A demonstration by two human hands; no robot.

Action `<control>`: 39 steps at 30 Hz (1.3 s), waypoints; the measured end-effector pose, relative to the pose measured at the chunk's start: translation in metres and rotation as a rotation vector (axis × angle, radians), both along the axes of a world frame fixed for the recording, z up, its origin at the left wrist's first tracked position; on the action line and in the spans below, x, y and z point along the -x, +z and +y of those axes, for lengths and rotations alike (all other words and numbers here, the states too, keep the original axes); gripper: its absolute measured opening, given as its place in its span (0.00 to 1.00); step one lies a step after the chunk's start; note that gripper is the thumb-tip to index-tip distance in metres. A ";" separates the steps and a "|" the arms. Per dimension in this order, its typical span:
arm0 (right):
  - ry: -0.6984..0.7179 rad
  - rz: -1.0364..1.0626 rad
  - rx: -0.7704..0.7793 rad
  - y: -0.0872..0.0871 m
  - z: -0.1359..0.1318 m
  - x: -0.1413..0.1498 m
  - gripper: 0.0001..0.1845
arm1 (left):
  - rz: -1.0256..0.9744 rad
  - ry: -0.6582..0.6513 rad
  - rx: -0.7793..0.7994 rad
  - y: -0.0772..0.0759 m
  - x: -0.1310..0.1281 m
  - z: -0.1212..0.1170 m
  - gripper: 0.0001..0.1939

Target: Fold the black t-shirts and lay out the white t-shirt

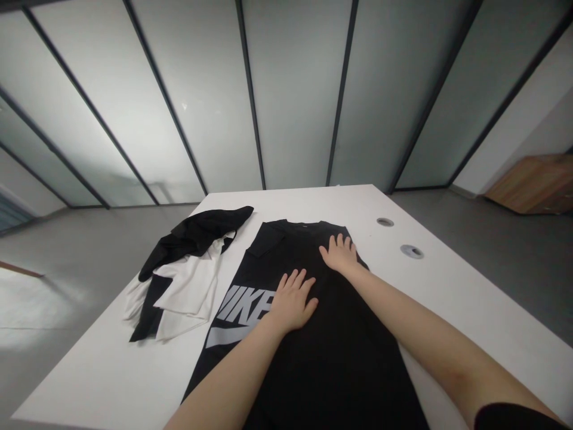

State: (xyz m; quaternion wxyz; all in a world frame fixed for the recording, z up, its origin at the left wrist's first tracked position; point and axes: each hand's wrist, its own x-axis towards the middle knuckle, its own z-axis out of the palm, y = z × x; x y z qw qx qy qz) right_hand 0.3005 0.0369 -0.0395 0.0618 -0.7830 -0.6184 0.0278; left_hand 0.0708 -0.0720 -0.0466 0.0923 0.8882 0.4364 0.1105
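A black T-shirt (pixel 340 334) lies spread on the white table (pixel 452 310), its collar toward the far edge. White NIKE lettering and part of a swoosh show on its left half. One sleeve is laid inward at the upper left. My left hand (pixel 293 301) rests flat on the middle of the shirt beside the lettering, fingers spread. Farther up, my right hand (pixel 340 254) presses flat near the shirt's upper right edge, fingers apart. Neither hand grips the cloth. My left forearm covers part of the print.
A loose heap of black clothing (pixel 201 233) and white clothing (pixel 192 286) lies on the table's left side. Two round cable grommets (pixel 412 251) sit in the tabletop at right. Beyond the table stands a frosted glass partition (pixel 295 95); a wooden cabinet (pixel 532 184) is far right.
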 end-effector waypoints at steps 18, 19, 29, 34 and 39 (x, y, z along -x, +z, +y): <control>0.008 -0.024 0.078 -0.008 -0.008 -0.020 0.46 | 0.000 0.004 0.009 0.004 0.000 -0.001 0.31; 0.001 -0.032 0.080 -0.007 -0.007 -0.019 0.46 | 0.000 0.003 0.011 0.004 0.000 -0.001 0.31; 0.065 -0.044 0.138 0.001 -0.012 -0.005 0.43 | 0.018 0.001 0.006 0.002 0.000 -0.001 0.32; 0.048 -0.011 0.203 0.009 -0.009 -0.006 0.48 | 0.007 0.003 0.002 0.000 0.001 0.000 0.32; 0.045 -0.012 0.231 0.016 -0.017 0.007 0.50 | 0.006 -0.004 -0.012 0.000 0.001 0.000 0.32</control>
